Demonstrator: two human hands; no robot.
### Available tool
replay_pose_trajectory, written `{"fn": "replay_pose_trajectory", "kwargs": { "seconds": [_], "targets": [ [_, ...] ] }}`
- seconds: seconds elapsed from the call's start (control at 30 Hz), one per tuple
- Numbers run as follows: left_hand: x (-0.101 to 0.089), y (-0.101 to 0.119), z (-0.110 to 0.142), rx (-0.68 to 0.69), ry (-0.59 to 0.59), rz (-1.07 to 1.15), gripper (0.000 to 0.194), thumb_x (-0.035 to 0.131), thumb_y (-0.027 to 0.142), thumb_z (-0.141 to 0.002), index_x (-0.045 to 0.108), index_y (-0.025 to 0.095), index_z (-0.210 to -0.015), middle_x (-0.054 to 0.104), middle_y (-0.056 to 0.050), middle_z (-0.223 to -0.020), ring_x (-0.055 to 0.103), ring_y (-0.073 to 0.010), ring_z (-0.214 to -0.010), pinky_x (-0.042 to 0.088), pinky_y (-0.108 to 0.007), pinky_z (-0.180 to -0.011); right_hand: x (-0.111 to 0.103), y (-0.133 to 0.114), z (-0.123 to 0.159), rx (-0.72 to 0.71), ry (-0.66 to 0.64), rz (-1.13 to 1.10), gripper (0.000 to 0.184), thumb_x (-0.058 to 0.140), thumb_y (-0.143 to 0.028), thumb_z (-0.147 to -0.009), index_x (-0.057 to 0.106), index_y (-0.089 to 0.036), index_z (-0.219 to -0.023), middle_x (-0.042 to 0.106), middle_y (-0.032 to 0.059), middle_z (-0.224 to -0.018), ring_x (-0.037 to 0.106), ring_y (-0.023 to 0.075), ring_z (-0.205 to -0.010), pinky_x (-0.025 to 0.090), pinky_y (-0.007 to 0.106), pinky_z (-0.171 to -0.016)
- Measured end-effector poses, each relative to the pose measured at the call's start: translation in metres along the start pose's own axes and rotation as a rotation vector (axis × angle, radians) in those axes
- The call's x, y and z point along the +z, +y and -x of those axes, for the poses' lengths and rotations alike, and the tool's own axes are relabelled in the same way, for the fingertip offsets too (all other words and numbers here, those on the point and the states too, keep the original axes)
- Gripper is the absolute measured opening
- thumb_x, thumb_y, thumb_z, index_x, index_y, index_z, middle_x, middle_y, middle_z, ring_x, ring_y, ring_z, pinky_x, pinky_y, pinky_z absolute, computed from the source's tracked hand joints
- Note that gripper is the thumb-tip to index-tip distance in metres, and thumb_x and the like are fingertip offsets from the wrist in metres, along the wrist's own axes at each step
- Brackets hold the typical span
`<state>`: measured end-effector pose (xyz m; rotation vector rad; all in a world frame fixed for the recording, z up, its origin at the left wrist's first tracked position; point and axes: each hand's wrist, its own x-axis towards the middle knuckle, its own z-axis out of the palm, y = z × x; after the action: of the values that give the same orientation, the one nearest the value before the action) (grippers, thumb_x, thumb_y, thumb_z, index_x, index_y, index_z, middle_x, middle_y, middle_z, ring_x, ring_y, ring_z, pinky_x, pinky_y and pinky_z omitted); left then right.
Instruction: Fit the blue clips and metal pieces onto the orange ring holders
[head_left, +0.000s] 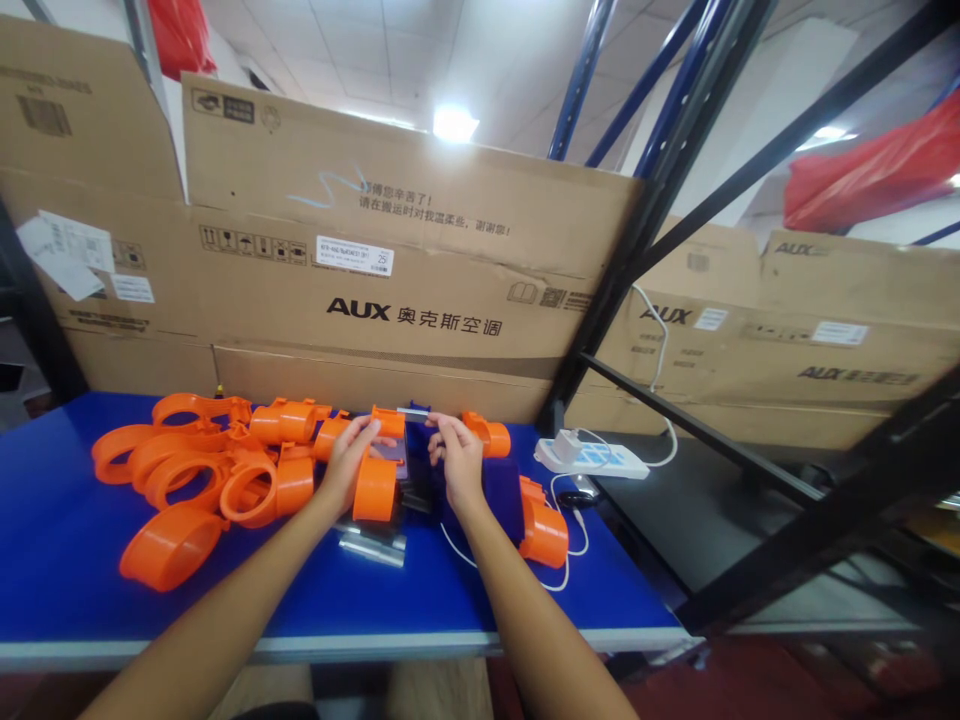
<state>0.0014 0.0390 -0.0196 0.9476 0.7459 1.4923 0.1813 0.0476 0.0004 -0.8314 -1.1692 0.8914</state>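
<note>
The bench's pale front edge (375, 645) runs nearer the body than both hands, passing under the forearms. Beyond the hands, a brown cardboard wall printed with black lettering (450, 280) stands along the back, closing off that side. Well to the right of the right hand, a black metal post (607, 300) rises at the bench's right edge. Room to move shows as a stretch of blue top left of the left forearm, toward the front edge, and another to the right of the right forearm.

The blue-topped bench (67, 600) carries a heap of orange plastic rings (180, 475) left of the left hand. Just right of the right hand sits a dark blue block (502, 497), with more orange ring pieces (544, 532) beside it. Farther right lies a white power strip with a plug and cable (615, 460). Silvery flat strips (373, 548) lie nearer the body than the left hand.

The left hand (349, 465) grips an orange plastic piece (388, 422) at its fingertips; another orange ring (375, 490) sits right against that hand, and whether the two are joined I cannot tell. The right hand (457, 455), fingers nearly together, pinches a thin silvery strip (412, 411) whose far end meets the orange plastic piece, between the hands.
</note>
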Motion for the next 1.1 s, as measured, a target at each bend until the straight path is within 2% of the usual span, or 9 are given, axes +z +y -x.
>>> {"fn": "replay_pose_trajectory", "kwargs": {
  "seconds": [0.13,0.27,0.37,0.6,0.73,0.8,0.9,1.0,1.1],
  "targets": [
    [-0.003,0.002,-0.002,-0.008,0.007,-0.037,0.057,0.080,0.059,-0.070,0.064,0.018,-0.106,0.074,-0.007,-0.082,0.059,-0.0126,-0.053,0.045,-0.023,-0.050,0.000,0.001,0.001,-0.011,-0.035,0.037,0.041,0.066,-0.056,-0.085,0.076,-0.018,-0.096,0.062,-0.0004,-0.065,0.049,0.0092,-0.046,0.039,0.022,-0.042],
    [-0.004,0.004,-0.001,-0.011,0.016,-0.085,0.050,0.078,0.061,-0.071,0.067,0.015,-0.089,0.070,-0.004,-0.070,0.053,-0.0108,-0.049,0.040,-0.022,-0.048,0.001,0.002,0.003,-0.040,-0.092,0.082,0.041,0.064,-0.055,-0.088,0.076,-0.018,-0.102,0.058,-0.0019,-0.064,0.048,0.0091,-0.046,0.039,0.022,-0.043],
    [-0.003,0.003,0.000,0.004,0.001,-0.130,0.050,0.077,0.063,-0.071,0.067,0.015,-0.080,0.066,-0.003,-0.062,0.050,-0.0105,-0.048,0.037,-0.023,-0.048,0.002,0.001,0.005,-0.060,-0.152,0.098,0.039,0.063,-0.052,-0.090,0.076,-0.019,-0.106,0.059,-0.0011,-0.069,0.048,0.0092,-0.048,0.039,0.022,-0.044],
    [-0.005,0.003,-0.001,0.027,-0.046,-0.191,0.049,0.073,0.063,-0.075,0.066,0.015,-0.076,0.064,-0.002,-0.060,0.049,-0.0103,-0.049,0.037,-0.022,-0.050,0.005,0.001,0.010,-0.141,-0.279,0.159,0.037,0.061,-0.047,-0.093,0.073,-0.024,-0.120,0.063,0.0029,-0.089,0.052,0.0107,-0.057,0.043,0.024,-0.049],
    [-0.007,0.006,-0.004,0.036,-0.033,-0.154,0.048,0.074,0.063,-0.074,0.067,0.016,-0.084,0.064,-0.001,-0.060,0.051,-0.0112,-0.048,0.038,-0.022,-0.048,-0.002,-0.003,0.005,-0.241,-0.330,0.365,0.033,0.057,-0.038,-0.096,0.070,-0.025,-0.124,0.069,0.0052,-0.100,0.059,0.0158,-0.072,0.050,0.030,-0.064],
    [-0.008,0.007,-0.005,0.041,-0.017,-0.130,0.048,0.074,0.063,-0.074,0.066,0.017,-0.079,0.063,-0.001,-0.058,0.052,-0.0118,-0.048,0.040,-0.023,-0.048,-0.009,-0.007,0.001,-0.330,-0.406,0.574,0.027,0.057,-0.027,-0.094,0.072,-0.024,-0.117,0.071,0.0064,-0.101,0.061,0.0194,-0.084,0.050,0.034,-0.077],
    [-0.011,0.007,-0.008,0.063,0.040,-0.110,0.047,0.075,0.062,-0.073,0.063,0.017,-0.069,0.061,-0.001,-0.056,0.054,-0.0121,-0.047,0.042,-0.023,-0.049,-0.019,-0.016,-0.001,-0.405,-0.637,0.877,0.028,0.061,-0.014,-0.086,0.074,-0.023,-0.109,0.071,0.0068,-0.100,0.058,0.0222,-0.093,0.045,0.038,-0.087],
    [-0.014,0.005,-0.010,0.077,0.101,-0.105,0.047,0.072,0.062,-0.075,0.061,0.018,-0.064,0.060,-0.001,-0.054,0.054,-0.0124,-0.046,0.043,-0.024,-0.048,-0.026,-0.023,0.000,-0.376,-0.807,1.001,0.039,0.066,-0.012,-0.080,0.070,-0.024,-0.117,0.071,0.0063,-0.102,0.056,0.0233,-0.098,0.043,0.038,-0.090],
    [-0.017,0.004,-0.011,0.090,0.131,-0.101,0.048,0.069,0.062,-0.078,0.062,0.017,-0.062,0.059,-0.001,-0.054,0.055,-0.0124,-0.046,0.044,-0.024,-0.048,-0.028,-0.026,0.002,-0.310,-0.876,1.050,0.043,0.069,-0.014,-0.078,0.069,-0.023,-0.120,0.070,0.0063,-0.103,0.055,0.0235,-0.098,0.042,0.037,-0.090]
  ]
}}
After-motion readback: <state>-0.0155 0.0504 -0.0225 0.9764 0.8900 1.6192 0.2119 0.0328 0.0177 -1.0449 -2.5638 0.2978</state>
